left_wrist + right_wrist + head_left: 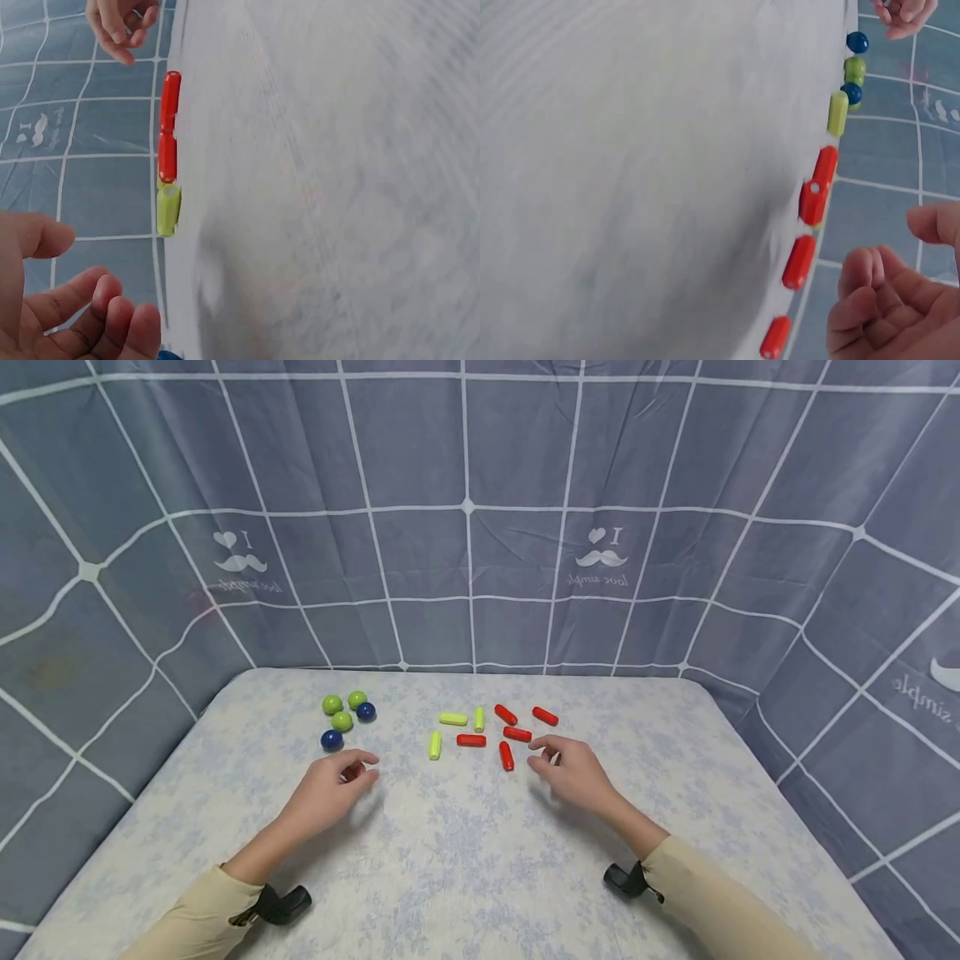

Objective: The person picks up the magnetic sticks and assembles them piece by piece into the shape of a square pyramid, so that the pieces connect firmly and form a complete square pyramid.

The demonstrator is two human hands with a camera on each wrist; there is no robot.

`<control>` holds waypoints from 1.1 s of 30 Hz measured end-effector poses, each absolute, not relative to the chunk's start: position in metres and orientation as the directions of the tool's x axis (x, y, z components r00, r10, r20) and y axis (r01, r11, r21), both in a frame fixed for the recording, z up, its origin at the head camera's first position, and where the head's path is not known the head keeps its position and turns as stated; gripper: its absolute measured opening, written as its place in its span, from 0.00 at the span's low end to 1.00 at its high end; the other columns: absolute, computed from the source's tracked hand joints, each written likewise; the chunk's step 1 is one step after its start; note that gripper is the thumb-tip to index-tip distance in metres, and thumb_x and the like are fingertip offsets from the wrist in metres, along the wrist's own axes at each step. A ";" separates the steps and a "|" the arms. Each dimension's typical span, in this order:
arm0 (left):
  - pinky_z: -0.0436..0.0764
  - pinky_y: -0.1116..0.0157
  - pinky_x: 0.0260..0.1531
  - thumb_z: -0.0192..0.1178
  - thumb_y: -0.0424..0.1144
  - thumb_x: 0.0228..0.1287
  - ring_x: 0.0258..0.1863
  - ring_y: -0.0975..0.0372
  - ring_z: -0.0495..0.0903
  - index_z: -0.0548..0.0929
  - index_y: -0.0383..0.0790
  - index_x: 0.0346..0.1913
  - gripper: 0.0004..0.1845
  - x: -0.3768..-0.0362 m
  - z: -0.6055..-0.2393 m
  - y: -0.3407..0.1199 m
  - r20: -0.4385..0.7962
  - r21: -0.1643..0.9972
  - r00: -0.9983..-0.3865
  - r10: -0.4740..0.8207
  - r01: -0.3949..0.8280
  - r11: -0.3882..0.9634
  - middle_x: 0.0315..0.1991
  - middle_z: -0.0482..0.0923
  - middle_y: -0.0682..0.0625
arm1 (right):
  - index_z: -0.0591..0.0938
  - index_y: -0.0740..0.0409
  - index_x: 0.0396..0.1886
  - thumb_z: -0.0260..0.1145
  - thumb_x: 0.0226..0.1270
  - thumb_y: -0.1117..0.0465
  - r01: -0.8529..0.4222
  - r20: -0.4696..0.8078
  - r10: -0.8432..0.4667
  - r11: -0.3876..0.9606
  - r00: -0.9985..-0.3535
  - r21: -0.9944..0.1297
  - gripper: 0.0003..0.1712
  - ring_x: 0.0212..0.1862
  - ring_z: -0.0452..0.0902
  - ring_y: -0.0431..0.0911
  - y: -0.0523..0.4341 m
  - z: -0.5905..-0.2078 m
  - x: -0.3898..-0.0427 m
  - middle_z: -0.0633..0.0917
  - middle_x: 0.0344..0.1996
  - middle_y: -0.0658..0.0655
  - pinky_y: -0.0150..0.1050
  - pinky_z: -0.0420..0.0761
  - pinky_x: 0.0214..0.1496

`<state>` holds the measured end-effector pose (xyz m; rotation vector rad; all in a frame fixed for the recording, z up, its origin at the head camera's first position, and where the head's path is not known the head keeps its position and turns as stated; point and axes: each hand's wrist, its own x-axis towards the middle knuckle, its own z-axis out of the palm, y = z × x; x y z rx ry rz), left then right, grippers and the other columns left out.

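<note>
Hovering empty and loosely curled, right hand (573, 772) sits just beside the nearest red capsule (506, 756), long axis toward the surface's far edge; left hand (330, 789) likewise empty, farther.

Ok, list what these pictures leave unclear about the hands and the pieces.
- Head view: left hand fingertips curl under; contact with the table unclear.
- Left wrist view: the yellow-green stick partly hides another behind it.
- Right wrist view: cloth blurred; right hand cut off by the edge.
</note>
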<state>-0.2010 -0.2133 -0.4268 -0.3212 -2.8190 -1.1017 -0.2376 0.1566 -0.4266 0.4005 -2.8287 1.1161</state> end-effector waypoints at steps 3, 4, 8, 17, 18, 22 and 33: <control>0.70 0.66 0.21 0.55 0.45 0.66 0.23 0.62 0.71 0.80 0.43 0.50 0.14 -0.202 -0.429 -0.214 0.113 0.702 -0.984 0.141 0.179 0.689 0.27 0.75 0.52 | 0.82 0.52 0.45 0.63 0.60 0.51 -0.221 0.126 -0.187 0.672 -0.974 -0.707 0.16 0.23 0.71 0.44 0.151 -0.430 -0.241 0.78 0.24 0.48 0.39 0.71 0.27; 0.70 0.65 0.22 0.55 0.45 0.66 0.23 0.61 0.71 0.80 0.43 0.50 0.14 -0.202 -0.429 -0.214 0.098 0.712 -0.985 0.139 0.167 0.682 0.28 0.76 0.51 | 0.82 0.52 0.45 0.64 0.60 0.51 -0.203 0.111 -0.179 0.663 -0.978 -0.721 0.16 0.23 0.71 0.45 0.149 -0.431 -0.242 0.78 0.24 0.49 0.39 0.71 0.27; 0.72 0.64 0.23 0.55 0.45 0.66 0.23 0.59 0.74 0.79 0.42 0.51 0.15 -0.203 -0.431 -0.213 0.057 0.752 -0.989 0.137 0.133 0.646 0.30 0.77 0.46 | 0.82 0.53 0.46 0.64 0.59 0.51 -0.120 0.045 -0.134 0.627 -0.990 -0.770 0.17 0.21 0.70 0.45 0.144 -0.434 -0.247 0.77 0.23 0.52 0.38 0.70 0.24; 0.75 0.64 0.22 0.55 0.43 0.66 0.23 0.55 0.76 0.78 0.40 0.51 0.15 -0.205 -0.435 -0.212 0.005 0.805 -0.993 0.120 0.075 0.588 0.32 0.77 0.43 | 0.83 0.52 0.44 0.67 0.58 0.52 0.073 -0.100 -0.024 0.524 -0.995 -0.849 0.16 0.16 0.66 0.47 0.133 -0.444 -0.261 0.72 0.14 0.55 0.37 0.66 0.23; 0.75 0.63 0.22 0.55 0.43 0.66 0.23 0.55 0.76 0.78 0.40 0.51 0.15 -0.205 -0.436 -0.212 0.001 0.810 -0.993 0.121 0.071 0.582 0.32 0.77 0.43 | 0.83 0.52 0.44 0.67 0.57 0.52 0.092 -0.116 -0.014 0.513 -0.993 -0.854 0.16 0.16 0.65 0.46 0.132 -0.445 -0.262 0.71 0.14 0.54 0.37 0.65 0.23; 0.76 0.62 0.23 0.55 0.42 0.66 0.23 0.55 0.77 0.78 0.40 0.51 0.14 -0.206 -0.438 -0.214 -0.010 0.825 -0.993 0.118 0.059 0.562 0.32 0.77 0.43 | 0.84 0.51 0.42 0.68 0.55 0.52 0.135 -0.156 -0.004 0.478 -0.988 -0.868 0.15 0.18 0.64 0.44 0.128 -0.450 -0.266 0.71 0.15 0.51 0.36 0.66 0.25; 0.77 0.62 0.23 0.55 0.42 0.66 0.23 0.56 0.76 0.79 0.39 0.50 0.14 -0.206 -0.444 -0.226 -0.015 0.841 -0.999 0.050 0.014 0.541 0.30 0.76 0.42 | 0.84 0.52 0.40 0.73 0.49 0.51 0.165 -0.168 0.042 0.528 -0.985 -0.833 0.18 0.23 0.68 0.43 0.115 -0.455 -0.271 0.80 0.27 0.51 0.36 0.69 0.25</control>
